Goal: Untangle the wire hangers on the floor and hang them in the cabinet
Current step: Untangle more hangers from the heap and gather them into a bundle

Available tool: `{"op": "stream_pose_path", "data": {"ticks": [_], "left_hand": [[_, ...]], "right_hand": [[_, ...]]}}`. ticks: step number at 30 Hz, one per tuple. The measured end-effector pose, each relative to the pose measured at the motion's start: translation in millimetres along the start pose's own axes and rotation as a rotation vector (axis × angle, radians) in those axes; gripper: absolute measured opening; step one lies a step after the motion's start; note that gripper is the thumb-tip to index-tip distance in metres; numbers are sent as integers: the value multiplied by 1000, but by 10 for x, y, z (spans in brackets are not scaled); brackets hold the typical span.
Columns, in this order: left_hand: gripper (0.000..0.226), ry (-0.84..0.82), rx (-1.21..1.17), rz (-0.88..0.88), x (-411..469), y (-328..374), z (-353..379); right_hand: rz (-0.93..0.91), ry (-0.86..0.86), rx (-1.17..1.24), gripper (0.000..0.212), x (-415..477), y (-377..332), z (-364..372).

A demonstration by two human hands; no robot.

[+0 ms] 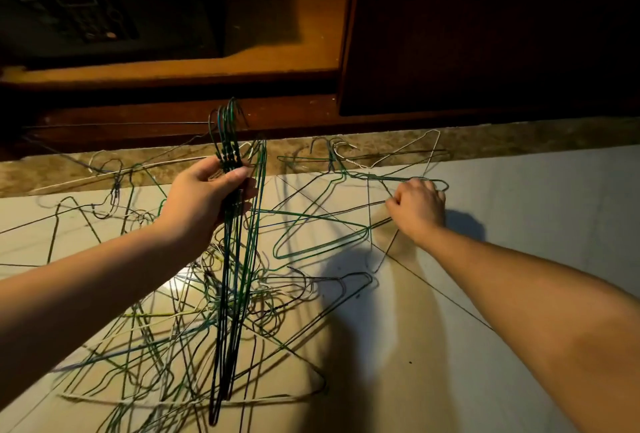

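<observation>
left hand (204,197) grips a bundle of gathered hangers (230,242) by the necks, hooks up. right hand (417,209) curled on a green hanger (398,179), probably pinching it. tangled pile (194,321) on the floor (502,197), below the cabinet (311,34).

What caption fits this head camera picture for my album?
Left hand grips a bunch of wire hangers while the right hand grasps a green hanger on the floor.

Hanger bundle (228,259): thin green and dark wires, hooks aligned upward, hanging vertical, gripped at necks by left hand (204,197).
Tangled pile (166,321): green, white and dark hangers interlocked, flat on floor (502,190).
Green hanger (398,178): on floor near dark wooden cabinet (277,79), pinched by right hand (419,207).
</observation>
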State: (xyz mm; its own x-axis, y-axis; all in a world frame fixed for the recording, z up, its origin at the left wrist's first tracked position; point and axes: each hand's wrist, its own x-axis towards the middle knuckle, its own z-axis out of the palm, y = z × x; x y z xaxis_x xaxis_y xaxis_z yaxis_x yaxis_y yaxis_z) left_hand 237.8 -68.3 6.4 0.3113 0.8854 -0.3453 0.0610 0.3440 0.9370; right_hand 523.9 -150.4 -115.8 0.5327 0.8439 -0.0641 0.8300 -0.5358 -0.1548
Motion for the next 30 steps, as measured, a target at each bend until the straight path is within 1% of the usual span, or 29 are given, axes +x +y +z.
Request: {"op": "stream_pose_path", "data": {"ticks": [2, 6, 10, 13, 16, 18, 23, 26, 30], "left_hand": [[16, -1, -31, -8, -39, 29, -44], [18, 12, -49, -6, -138, 104, -141], [18, 16, -48, 18, -235, 166, -235], [18, 14, -43, 35, -272, 185, -291], [17, 27, -62, 21, -257, 165, -335], [17, 37, -77, 0, -224, 135, -351], [16, 50, -73, -27, -116, 66, -342], [15, 59, -66, -33, -74, 37, -306], [15, 54, -71, -35, -28, 24, -268]], "right_hand": [[-14, 107, 90, 22, 27, -82, -113], [-23, 277, 262, 25, 92, -328, -345], [-73, 377, 413, 27, 124, -581, -540], [-125, 424, 481, 26, 131, -702, -627], [-143, 411, 448, 28, 151, -736, -621], [-116, 373, 385, 29, 181, -702, -570], [-31, 318, 324, 29, 288, -667, -494], [44, 272, 402, 31, 356, -685, -444], [121, 280, 513, 27, 464, -785, -433]]}}
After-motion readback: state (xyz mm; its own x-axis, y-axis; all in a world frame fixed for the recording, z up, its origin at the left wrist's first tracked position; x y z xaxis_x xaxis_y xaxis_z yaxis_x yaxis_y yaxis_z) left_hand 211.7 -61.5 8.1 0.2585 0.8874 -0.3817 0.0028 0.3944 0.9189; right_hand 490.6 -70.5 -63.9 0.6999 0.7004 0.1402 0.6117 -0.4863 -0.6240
